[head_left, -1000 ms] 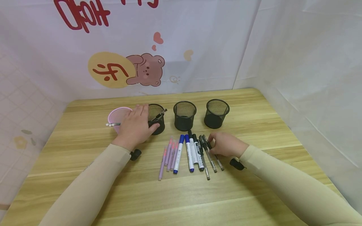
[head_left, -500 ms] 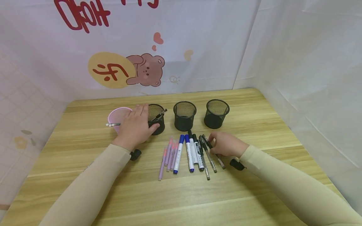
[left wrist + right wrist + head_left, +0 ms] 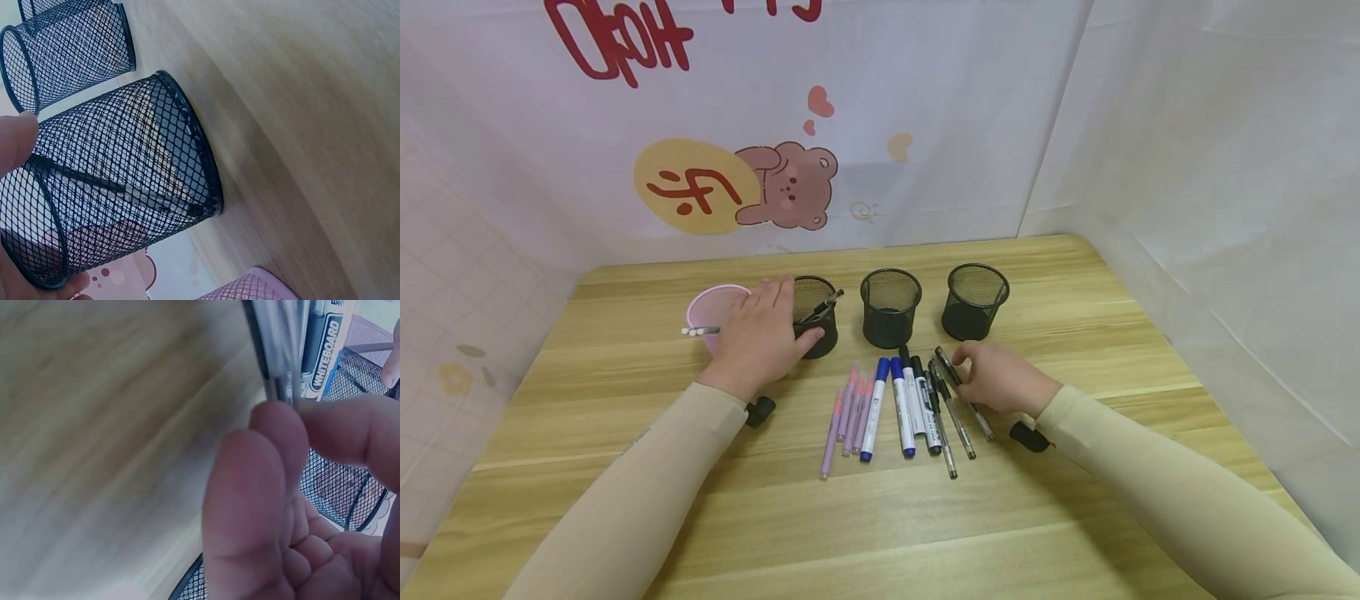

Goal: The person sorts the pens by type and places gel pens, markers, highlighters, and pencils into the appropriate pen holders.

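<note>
My right hand pinches a clear gel pen with a black cap between thumb and fingers, at the right end of the row of pens. The right wrist view shows the fingertips closed on the clear barrel. My left hand lies over the left black mesh pen holder; its thumb is at the rim, with other fingers across from it. A black-capped pen leans inside that holder.
A pink mesh holder with white-ended sticks stands left, partly behind my left hand. Two more black mesh holders, one in the middle and one at right, stand behind the row. Purple highlighters, blue markers, black markers and clear pens lie there.
The pen in my right hand has shifted slightly away from me, its capped end now farther from the neighbouring pens' tops. My left hand has stayed in place.
</note>
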